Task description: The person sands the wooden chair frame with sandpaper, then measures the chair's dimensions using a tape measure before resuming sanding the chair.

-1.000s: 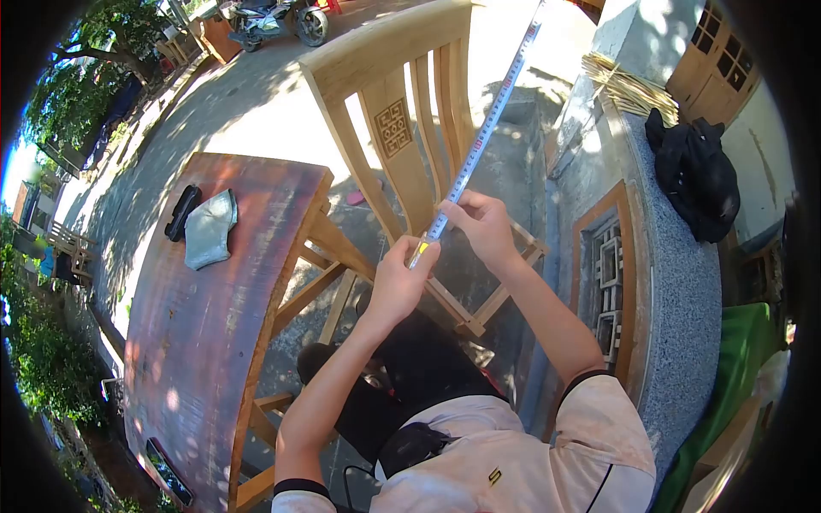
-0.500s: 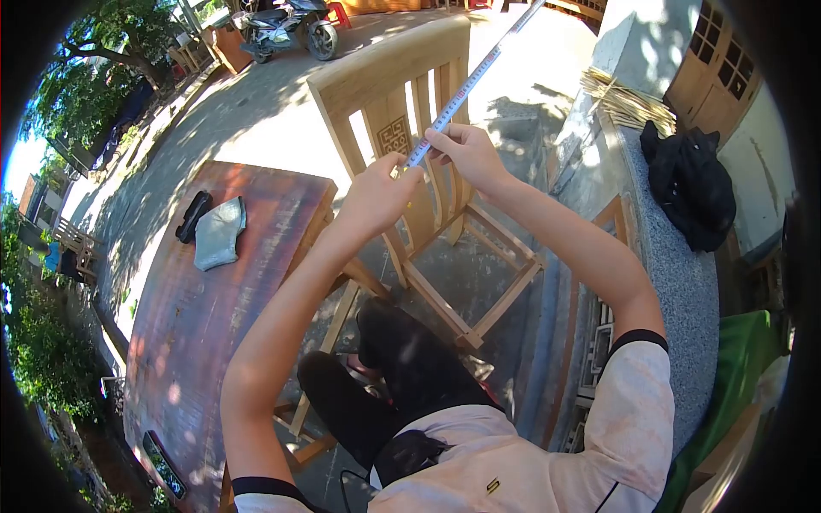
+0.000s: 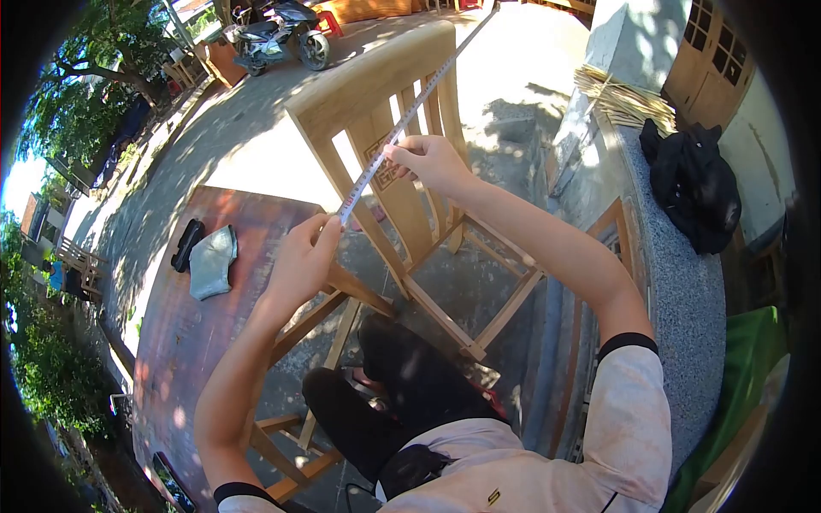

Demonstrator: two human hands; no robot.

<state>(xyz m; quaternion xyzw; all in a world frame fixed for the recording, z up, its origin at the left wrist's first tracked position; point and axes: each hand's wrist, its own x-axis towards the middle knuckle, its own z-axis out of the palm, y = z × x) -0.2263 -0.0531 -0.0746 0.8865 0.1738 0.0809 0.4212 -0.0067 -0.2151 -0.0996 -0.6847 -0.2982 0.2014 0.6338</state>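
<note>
Tape measure (image 3: pixel 366 181): 1, between both hands, blade crossing chair frame in view; contact unclear
Left hand (image 3: pixel 299 256): grip closed on tape's near end
Right hand (image 3: pixel 434 164): grip pinching blade
Chair frame (image 3: pixel 409 221): 1, wooden
Writing: blade digits illegible; shirt (image 3: pixel 530 479), one S-like mark

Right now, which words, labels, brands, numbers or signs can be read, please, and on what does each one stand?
"S", or possibly "5": the mark on the shirt.
Tape: its printed marks are too small and blurred to read.
Motorbike: any lettering is too small to read.
I can read no other text.
</note>
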